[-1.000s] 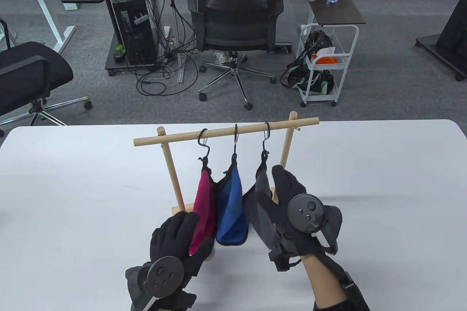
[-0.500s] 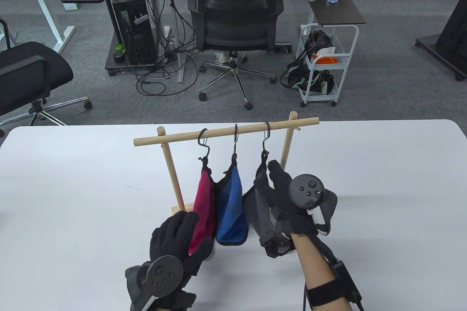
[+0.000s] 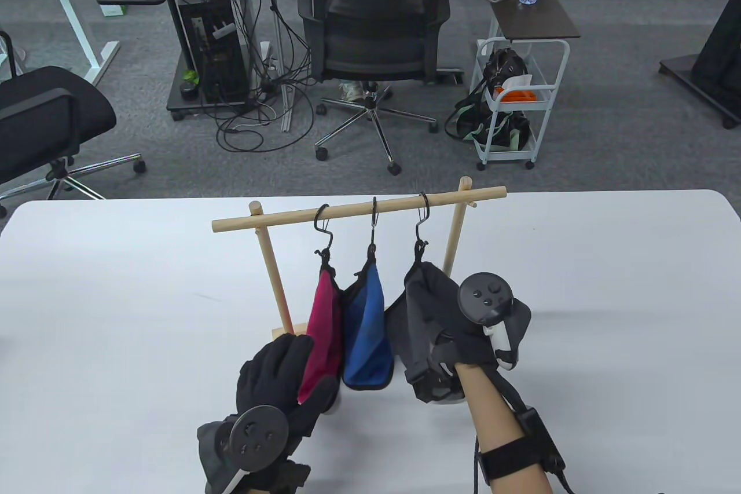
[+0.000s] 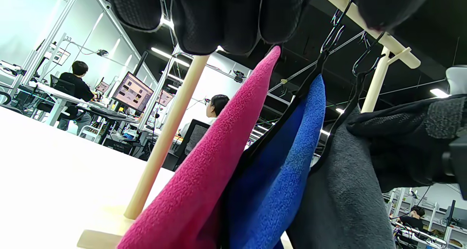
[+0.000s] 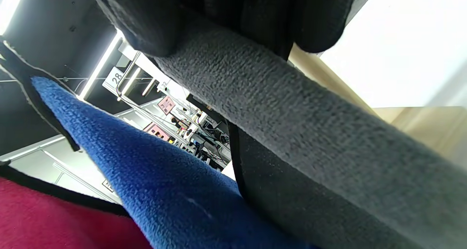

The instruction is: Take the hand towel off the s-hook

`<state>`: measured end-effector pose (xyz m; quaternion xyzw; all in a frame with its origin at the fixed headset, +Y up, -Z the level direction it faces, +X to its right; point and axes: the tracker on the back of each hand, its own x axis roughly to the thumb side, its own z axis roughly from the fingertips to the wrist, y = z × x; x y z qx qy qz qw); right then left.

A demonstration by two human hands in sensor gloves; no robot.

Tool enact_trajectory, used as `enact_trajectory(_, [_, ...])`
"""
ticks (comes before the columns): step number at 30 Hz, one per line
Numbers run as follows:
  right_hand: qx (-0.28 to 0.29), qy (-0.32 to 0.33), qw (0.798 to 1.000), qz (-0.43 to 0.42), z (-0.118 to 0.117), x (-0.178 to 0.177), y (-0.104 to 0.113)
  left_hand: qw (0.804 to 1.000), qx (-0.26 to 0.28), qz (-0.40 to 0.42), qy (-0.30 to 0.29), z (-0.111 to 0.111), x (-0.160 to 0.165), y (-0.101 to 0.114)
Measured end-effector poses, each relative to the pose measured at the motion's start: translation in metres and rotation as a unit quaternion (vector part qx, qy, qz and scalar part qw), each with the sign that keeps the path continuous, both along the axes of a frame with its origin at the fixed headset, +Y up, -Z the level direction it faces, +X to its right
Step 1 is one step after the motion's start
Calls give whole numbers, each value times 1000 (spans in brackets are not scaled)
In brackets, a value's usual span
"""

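Note:
A wooden rack's rod carries three black S-hooks with a pink towel, a blue towel and a grey towel. My right hand grips the grey towel's upper part just below its S-hook; its loop is still on the hook. In the right wrist view my fingers wrap the grey towel. My left hand cups the pink towel's lower corner, fingers behind, thumb in front, spread apart. In the left wrist view its fingers touch the pink towel.
The rack stands on a white table on two wooden posts and a flat base. The far table edge lies just behind the rack. An office chair and a white cart stand on the floor beyond.
My right hand has moved up and left along the grey towel and closed around its upper part; before, it lay flat and open beside it. My left hand has not moved.

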<state>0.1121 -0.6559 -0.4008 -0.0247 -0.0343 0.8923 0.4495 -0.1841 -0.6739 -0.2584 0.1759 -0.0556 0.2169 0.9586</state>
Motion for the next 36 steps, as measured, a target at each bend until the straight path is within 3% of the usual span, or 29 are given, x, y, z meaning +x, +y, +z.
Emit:
enact_trajectory(15, [33, -22, 999, 23, 10, 8, 9, 1000, -3, 1, -2, 1, 1, 0])
enact_trajectory(36, [72, -50, 995, 43, 33, 43, 50, 1000, -4, 1, -3, 1, 2, 1])
